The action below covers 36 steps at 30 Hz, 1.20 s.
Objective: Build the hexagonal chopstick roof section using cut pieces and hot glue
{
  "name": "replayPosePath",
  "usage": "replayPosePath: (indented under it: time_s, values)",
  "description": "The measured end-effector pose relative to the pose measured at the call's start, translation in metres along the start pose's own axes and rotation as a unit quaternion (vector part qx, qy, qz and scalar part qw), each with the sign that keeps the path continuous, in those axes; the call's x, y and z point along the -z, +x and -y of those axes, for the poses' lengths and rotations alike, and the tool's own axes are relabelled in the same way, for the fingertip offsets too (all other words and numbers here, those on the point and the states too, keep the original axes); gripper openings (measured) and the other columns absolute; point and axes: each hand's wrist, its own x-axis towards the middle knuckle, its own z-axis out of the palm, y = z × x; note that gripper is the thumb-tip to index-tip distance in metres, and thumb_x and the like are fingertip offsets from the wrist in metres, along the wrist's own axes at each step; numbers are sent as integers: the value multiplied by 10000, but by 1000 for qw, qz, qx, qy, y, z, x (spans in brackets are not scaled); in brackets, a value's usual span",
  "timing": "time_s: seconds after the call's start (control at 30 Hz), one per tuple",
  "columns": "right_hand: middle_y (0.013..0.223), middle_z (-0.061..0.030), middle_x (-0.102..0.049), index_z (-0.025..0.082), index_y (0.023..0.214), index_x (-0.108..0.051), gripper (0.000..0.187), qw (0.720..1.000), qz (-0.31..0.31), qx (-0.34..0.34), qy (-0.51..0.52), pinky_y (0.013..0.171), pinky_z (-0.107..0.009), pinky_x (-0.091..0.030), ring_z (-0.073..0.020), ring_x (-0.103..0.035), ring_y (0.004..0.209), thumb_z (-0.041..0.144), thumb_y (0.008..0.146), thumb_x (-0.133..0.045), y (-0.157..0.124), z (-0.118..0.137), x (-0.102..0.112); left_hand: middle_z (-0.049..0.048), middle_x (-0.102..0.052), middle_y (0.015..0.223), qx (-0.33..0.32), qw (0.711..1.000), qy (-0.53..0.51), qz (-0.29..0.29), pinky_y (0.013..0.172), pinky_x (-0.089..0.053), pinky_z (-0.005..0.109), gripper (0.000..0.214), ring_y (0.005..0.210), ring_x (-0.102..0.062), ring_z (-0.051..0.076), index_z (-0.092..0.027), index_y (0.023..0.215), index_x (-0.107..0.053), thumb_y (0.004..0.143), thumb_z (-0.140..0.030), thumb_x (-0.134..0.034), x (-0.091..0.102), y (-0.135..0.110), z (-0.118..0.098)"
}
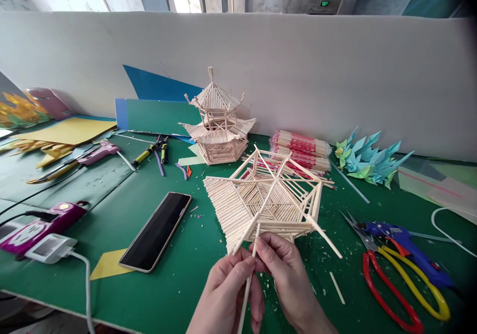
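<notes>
My left hand [227,294] and my right hand [286,279] meet low in the middle, both pinching one thin wooden stick [248,284] that stands nearly upright. The stick's top end touches the near edge of a hexagonal roof frame [264,200] made of many sticks, lying on the green table [179,284]. Behind the frame stands a finished stick pagoda model [218,123].
A black phone [156,230] lies left of the frame. Red-and-yellow-handled scissors [395,284] and a blue glue gun [406,247] lie right. Wrapped stick bundles [301,150], paper cranes [367,160], pliers [151,150], a pink glue gun [99,152] and a charger [48,248] surround.
</notes>
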Motion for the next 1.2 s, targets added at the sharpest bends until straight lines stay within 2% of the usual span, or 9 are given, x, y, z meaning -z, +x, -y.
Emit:
replayPosePath:
  time_s: [0.73, 0.93, 1.1, 1.2]
  values:
    - [525, 52, -406, 172, 570, -499, 334, 1000, -5, 5, 2, 525, -219, -325, -91, -354, 524, 380, 817, -583, 1, -1, -1, -17, -504, 334, -6, 1000, 4, 5, 357, -329, 172, 239, 305, -395, 73, -140, 658, -601, 764, -353, -578, 1, 1, 1]
    - [561, 42, -431, 163, 633, -537, 313, 1000, -12, -14, 1, 525, -226, -308, -91, -353, 535, 417, 810, -584, 0, -7, 2, 0, -542, 436, -29, 999, -26, -22, 407, -380, 190, 216, 412, -446, 99, -140, 670, -608, 727, -345, -644, 10, 1, 4]
    - [541, 51, -392, 155, 642, -571, 314, 999, -22, -24, -9, 499, -227, -267, -87, -315, 516, 427, 797, -600, 1, -10, 4, -3, -534, 537, -48, 995, -69, -56, 485, -398, 180, 257, 498, -449, 86, -131, 686, -652, 703, -386, -674, 14, -2, -1]
    - [511, 58, -372, 156, 630, -586, 327, 999, -32, -25, -14, 479, -230, -236, -84, -282, 493, 447, 777, -615, 1, -8, 4, -11, -514, 525, -57, 992, -81, -73, 479, -379, 176, 257, 490, -429, 80, -135, 657, -649, 692, -387, -688, 14, -3, -5]
